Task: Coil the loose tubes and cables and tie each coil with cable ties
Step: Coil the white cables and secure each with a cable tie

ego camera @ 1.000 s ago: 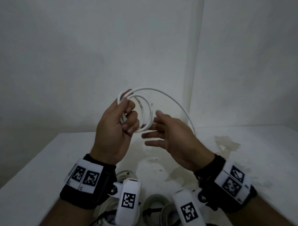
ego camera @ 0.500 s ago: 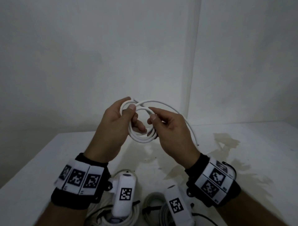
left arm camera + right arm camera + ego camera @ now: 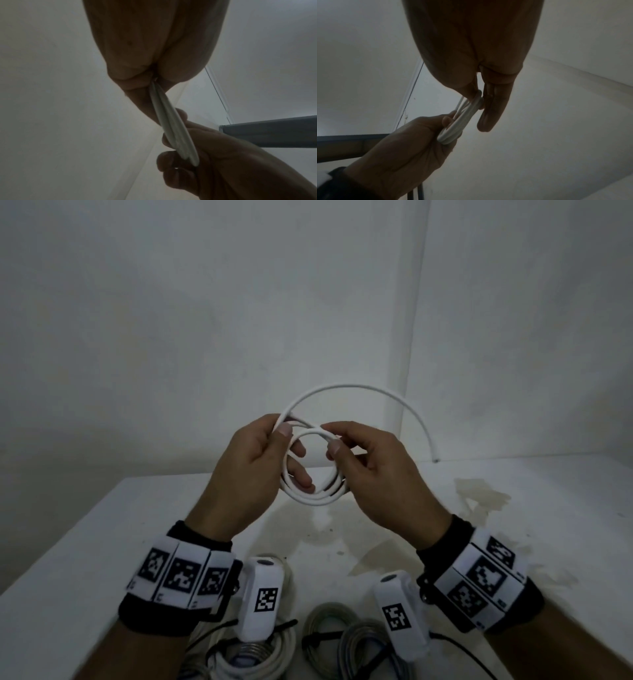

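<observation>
A white tube (image 3: 313, 494) is wound into a small coil that I hold up above the white table (image 3: 85, 542). My left hand (image 3: 270, 453) grips the coil's left side, thumb on top and fingers through the loop. My right hand (image 3: 346, 453) pinches the coil's right side. The tube's loose tail (image 3: 387, 395) arcs up and over to the right, its cut end hanging free in the air. In the wrist views the coil (image 3: 171, 128) (image 3: 462, 116) shows edge-on between both hands.
Near the table's front edge lie finished coils: a white coil (image 3: 281, 659) with black ties at the left and grey cable coils (image 3: 329, 621) at the right, partly hidden by the wrist cameras. Pale walls stand behind. Stains mark the table's right half.
Another turn has been laid onto the coil. My right hand came in and took hold of the coil's right side, and the loose tail has swung from hanging down to arcing overhead.
</observation>
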Tool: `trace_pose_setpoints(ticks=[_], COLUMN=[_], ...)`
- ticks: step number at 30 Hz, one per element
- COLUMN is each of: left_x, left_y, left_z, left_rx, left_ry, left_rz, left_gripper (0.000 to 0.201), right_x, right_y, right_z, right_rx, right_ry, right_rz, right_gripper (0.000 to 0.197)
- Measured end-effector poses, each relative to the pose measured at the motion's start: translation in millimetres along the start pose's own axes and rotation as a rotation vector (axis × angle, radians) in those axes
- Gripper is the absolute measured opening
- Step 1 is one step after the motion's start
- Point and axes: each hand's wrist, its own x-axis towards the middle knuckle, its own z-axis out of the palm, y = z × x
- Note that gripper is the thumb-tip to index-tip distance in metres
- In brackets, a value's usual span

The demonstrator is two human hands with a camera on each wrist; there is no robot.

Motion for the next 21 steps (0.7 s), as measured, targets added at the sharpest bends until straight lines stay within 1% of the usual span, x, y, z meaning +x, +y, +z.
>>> trace_pose_setpoints(ticks=[2,5,8,12,14,17,18,21], left_x=[-0.5,1.5,1.7,2.0,1.8,1.5,2.0,3.2], left_y=[2.4,4.5,1.8,-2.8,-3.1,-2.1,-2.0,-4.7], left_z=[1.3,0.3,-1.5,0.9,2.6,3.4,3.6,5.4], left_rx=[-0.063,-0.211,-0.125,-0.017,-0.025,-0.091,-0.093,-0.042], left_ry=[-0.014,-0.068,-0.104,-0.036,-0.018,-0.039,-0.034,0.043], left_rz=[-0.011,-0.108,-0.089,-0.044,-0.031,-0.024,-0.017,-0.006], left_gripper=[0.027,0.026,0.023,0.016,0.016,0.022,0.021,0.018], right_x=[-2.0,-2.3,-0.1,-0.7,-1.6,-2.0,-1.5,-0.5], right_y=[-2.5,-3.6,-2.3,-0.1,0.2,-2.7,-4.2,-8.1], right_z=[0.0,-3.6,-8.4,-7.4,-5.9,-7.1,-7.6,-5.3], right_rx=[0.039,-0.038,-0.121,-0.144,-0.149,-0.141,-0.144,-0.195], right_ry=[-0.041,-0.064,-0.112,-0.126,-0.117,-0.105,-0.100,-0.106], right_rz=[0.012,-0.043,-0.074,-0.080,-0.094,-0.105,-0.101,-0.100], right_gripper=[0.025,0.023,0.025,0.025,0.024,0.022,0.021,0.018])
